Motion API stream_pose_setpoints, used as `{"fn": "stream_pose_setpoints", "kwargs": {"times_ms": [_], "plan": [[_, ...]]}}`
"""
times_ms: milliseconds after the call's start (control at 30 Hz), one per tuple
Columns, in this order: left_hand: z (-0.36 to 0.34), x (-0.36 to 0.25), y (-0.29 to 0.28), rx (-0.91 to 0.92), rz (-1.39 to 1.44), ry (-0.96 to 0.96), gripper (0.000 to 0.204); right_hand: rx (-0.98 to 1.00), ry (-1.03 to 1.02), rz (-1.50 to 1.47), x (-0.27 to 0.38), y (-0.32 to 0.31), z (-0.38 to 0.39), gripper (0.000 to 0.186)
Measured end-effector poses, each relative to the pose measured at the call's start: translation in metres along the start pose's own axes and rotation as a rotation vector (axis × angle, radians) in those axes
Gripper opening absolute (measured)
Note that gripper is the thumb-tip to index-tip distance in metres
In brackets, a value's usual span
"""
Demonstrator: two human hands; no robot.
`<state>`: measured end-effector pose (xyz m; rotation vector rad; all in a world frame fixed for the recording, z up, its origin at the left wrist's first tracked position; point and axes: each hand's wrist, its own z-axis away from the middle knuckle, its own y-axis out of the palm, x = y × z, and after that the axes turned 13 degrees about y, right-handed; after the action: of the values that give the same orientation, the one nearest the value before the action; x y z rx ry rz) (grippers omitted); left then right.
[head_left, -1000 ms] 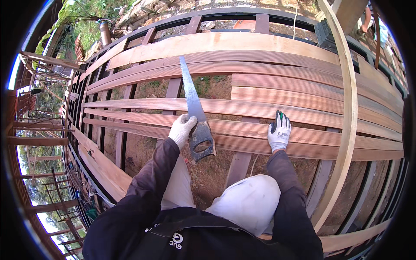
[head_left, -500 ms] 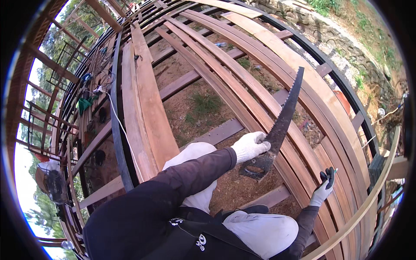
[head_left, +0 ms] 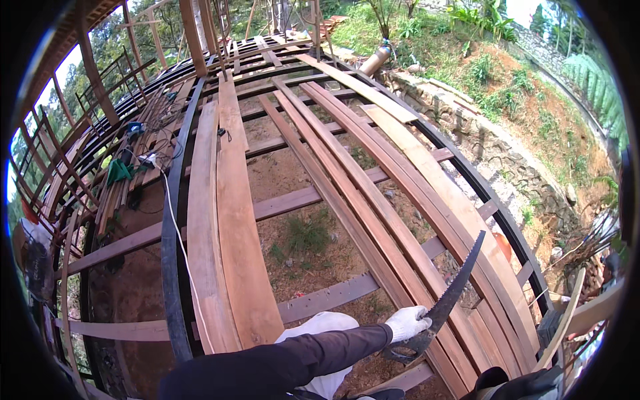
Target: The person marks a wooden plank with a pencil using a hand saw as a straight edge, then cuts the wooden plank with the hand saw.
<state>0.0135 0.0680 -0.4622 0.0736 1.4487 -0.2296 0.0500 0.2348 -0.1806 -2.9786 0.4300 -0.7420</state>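
My left hand (head_left: 408,325), in a white knit glove, is closed on a handsaw (head_left: 455,288). It grips the dark toothed blade close to the handle. The blade points up and to the right over the long boards, and the handle (head_left: 402,352) hangs just below my glove. At the lower right edge, a black and grey shape (head_left: 517,385) looks like my gloved right hand, close and partly cut off. Its fingers cannot be made out, nor whether it holds anything. Long reddish-brown boards (head_left: 373,220) run away beneath the saw.
Two wide planks (head_left: 233,227) lie to the left, beside a black metal beam (head_left: 175,267) and a white cord (head_left: 179,233). Crosspieces (head_left: 330,297) span open gaps above bare soil. A pale thin strip (head_left: 567,320) rises at the right. A stone wall (head_left: 467,123) borders the far right.
The view has tilted up, showing more of the far deck and slope. My left hand still grips the saw. My right hand has left its place above the boards and dropped to the lower edge.
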Motion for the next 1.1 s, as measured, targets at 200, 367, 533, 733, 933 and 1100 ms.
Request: {"fn": "stream_pose_setpoints", "kwargs": {"times_ms": [200,367,533,733,933,1100], "plan": [[0.008,-0.015,-0.006,0.113,-0.078,-0.006,0.041,-0.07,-0.142,-0.062,0.023,-0.01,-0.024,0.059],[0.01,-0.023,-0.019,0.132,-0.082,-0.076,0.037,-0.099,-0.175,-0.059,0.025,-0.023,-0.027,0.059],[0.008,-0.016,-0.016,0.153,-0.063,-0.088,0.036,-0.106,-0.179,-0.049,0.023,-0.027,-0.025,0.058],[0.003,-0.011,-0.011,0.181,-0.106,-0.084,0.037,-0.108,-0.186,-0.037,0.023,-0.037,-0.028,0.057],[0.007,-0.015,-0.008,0.212,-0.134,-0.051,0.039,-0.101,-0.21,-0.03,0.028,-0.039,-0.026,0.056],[0.008,-0.018,-0.008,0.222,-0.15,-0.072,0.036,-0.093,-0.21,-0.014,0.031,-0.042,-0.025,0.056]]}}
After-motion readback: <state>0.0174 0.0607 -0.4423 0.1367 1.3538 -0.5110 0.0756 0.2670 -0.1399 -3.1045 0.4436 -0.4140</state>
